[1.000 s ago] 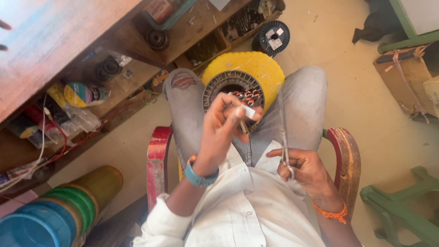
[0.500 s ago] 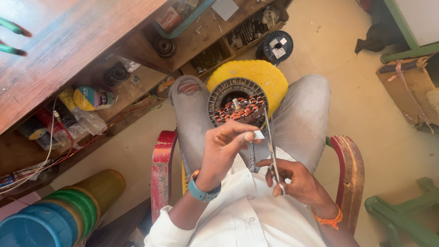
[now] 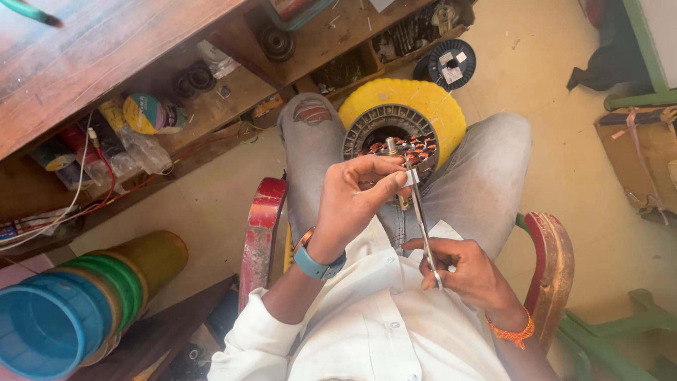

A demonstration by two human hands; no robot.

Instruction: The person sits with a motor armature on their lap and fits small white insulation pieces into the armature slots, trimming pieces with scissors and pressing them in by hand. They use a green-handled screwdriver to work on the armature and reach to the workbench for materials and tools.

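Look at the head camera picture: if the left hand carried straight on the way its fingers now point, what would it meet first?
The left hand points toward the thin metal tool that the right hand holds up. It would probably meet that tool first, just above the motor stator in the lap, though depth is unclear.

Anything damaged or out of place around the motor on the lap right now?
Only the jeans: a torn hole at one knee. The motor stator sits steady between the thighs; left hand and right hand hold a thin metal tool.

Yellow disc (image 3: 430, 102); copper-wound grey stator (image 3: 384, 130)
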